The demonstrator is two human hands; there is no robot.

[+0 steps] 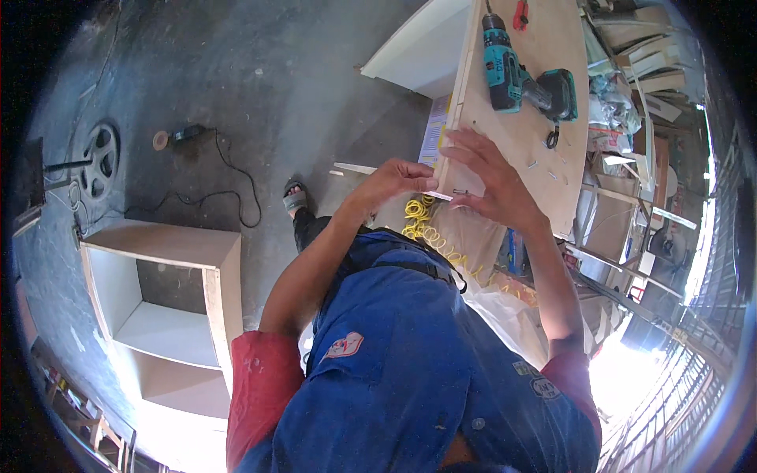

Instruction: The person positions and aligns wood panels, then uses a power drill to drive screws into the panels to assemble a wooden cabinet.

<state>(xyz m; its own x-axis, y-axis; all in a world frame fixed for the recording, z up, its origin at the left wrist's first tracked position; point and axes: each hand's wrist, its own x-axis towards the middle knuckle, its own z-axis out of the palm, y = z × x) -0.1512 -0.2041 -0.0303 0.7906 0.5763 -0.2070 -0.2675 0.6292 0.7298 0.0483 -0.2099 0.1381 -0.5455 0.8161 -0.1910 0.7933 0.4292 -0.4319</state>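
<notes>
My left hand (pixel 393 181) is at the near corner of a pale wooden panel (pixel 544 197), its thumb and fingers drawn together. A thin white strip (pixel 438 195) shows just below its fingertips; whether they grip it or the panel's edge I cannot tell. Over the same corner, my right hand (pixel 497 181) has its fingers spread apart. A small metal piece, like a screw (pixel 460 191), shows beside its thumb. Farther off on the panel lies a teal and black cordless drill (pixel 502 72). Several loose screws (pixel 532 165) are scattered between drill and right hand.
A red-handled tool (pixel 521 14) lies beyond the drill. Yellow coiled hose (pixel 426 229) hangs below the panel. At left stand an open wooden cabinet (pixel 162 244) and a corded power tool (pixel 188 132) on the floor. Stacked scrap (pixel 654 71) fills the right side.
</notes>
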